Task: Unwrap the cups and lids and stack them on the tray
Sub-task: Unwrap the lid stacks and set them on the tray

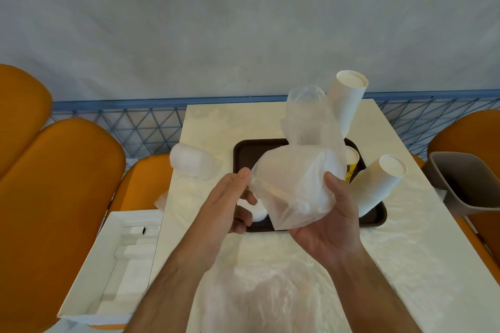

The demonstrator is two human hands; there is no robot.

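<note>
Holding a clear plastic wrapper (295,184) above the tray (249,151), both hands work in the head view. The right hand (324,222) cups the wrapper from below, thumb curled against its side; the left hand (230,203) pinches the wrapper's left edge between thumb and fingers. The wrapper is bunched and stands up over the middle of the tray, and I cannot tell what it still contains.

Two white stacks of paper cups show on the dark brown tray: a tall stack (346,103) at the far side, leaning right, and a second stack (378,186) at the right edge, also tilted right. Between them stands one cup with a yellow print (351,167); its writing is too small to read. Something white (257,213) lies on the tray under the left hand, mostly hidden.

One more wrapped white bundle (189,163) lies on the table (405,265), left of the tray. An open white cardboard box (108,265) sits at the table's left side, a grey bin (465,184) at its right, and orange seats (54,184) stand around. No brand or label can be read anywhere.
</note>
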